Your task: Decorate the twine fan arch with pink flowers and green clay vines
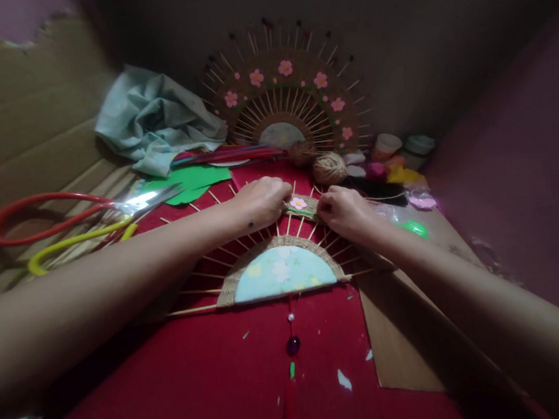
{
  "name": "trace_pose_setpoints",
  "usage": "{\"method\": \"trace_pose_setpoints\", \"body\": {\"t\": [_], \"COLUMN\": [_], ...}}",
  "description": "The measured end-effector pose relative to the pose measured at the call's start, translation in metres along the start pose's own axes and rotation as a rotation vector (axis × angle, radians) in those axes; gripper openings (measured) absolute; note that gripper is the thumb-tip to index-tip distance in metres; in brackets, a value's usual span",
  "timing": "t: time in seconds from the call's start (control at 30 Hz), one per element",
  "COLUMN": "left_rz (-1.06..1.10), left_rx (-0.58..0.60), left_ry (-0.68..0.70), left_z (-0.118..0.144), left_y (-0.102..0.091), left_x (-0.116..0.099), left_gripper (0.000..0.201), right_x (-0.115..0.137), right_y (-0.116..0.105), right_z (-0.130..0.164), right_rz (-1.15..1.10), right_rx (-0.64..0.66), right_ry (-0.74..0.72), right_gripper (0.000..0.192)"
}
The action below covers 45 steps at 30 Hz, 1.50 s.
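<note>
A half-round fan lies on the red cloth, with a light blue flowered fabric centre (286, 275), a woven twine rim (236, 269) and thin sticks spreading outward. Across the upper sticks runs a woven twine band (310, 208) bearing a pink paper flower (298, 203) and a green line. My left hand (266, 201) is closed at the band's left side, fingertips pinched beside the flower. At its right side my right hand (343, 211) pinches the band between thumb and fingers. Both hands hide parts of the band. Below the fan hangs a cord with a purple bead (293, 346).
Behind stands a larger finished-looking fan (288, 90) with pink flowers. Scissors (131, 207) with red and yellow handles lie left, by green sheets (192, 181) and crumpled blue cloth (157, 119). A twine ball (329, 168) and small jars (387, 145) sit behind; cardboard (396, 350) lies right.
</note>
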<state>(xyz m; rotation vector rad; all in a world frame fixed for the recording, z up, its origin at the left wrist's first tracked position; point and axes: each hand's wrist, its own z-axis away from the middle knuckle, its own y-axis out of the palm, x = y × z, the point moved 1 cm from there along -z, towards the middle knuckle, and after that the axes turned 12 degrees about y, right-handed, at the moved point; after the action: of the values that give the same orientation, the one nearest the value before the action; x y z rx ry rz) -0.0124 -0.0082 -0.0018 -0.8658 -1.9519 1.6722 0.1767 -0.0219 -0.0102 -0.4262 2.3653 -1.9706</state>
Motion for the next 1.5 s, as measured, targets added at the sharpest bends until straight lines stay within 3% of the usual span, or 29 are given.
{"method": "trace_pose_setpoints", "body": {"t": [0.37, 0.67, 1.17, 1.5], "left_rz": [0.04, 0.078, 0.073, 0.025], "left_rx": [-0.056, -0.071, -0.048, 0.03], "left_ry": [0.029, 0.028, 0.019, 0.018], "left_z": [0.0, -0.001, 0.0, 0.005], "left_y": [-0.002, -0.004, -0.003, 0.004], "left_x": [-0.002, -0.003, -0.005, 0.008], "left_gripper": [0.021, 0.022, 0.021, 0.021], "right_x": [0.025, 0.026, 0.031, 0.035], "right_y": [0.001, 0.006, 0.01, 0.01], "right_z": [-0.002, -0.005, -0.01, -0.011], "right_rz": [-0.073, -0.094, -0.076, -0.023], "right_rx": [0.015, 0.028, -0.014, 0.012], "right_ry": [-0.033, -0.005, 0.077, 0.117], "right_gripper": [0.018, 0.017, 0.012, 0.017]}}
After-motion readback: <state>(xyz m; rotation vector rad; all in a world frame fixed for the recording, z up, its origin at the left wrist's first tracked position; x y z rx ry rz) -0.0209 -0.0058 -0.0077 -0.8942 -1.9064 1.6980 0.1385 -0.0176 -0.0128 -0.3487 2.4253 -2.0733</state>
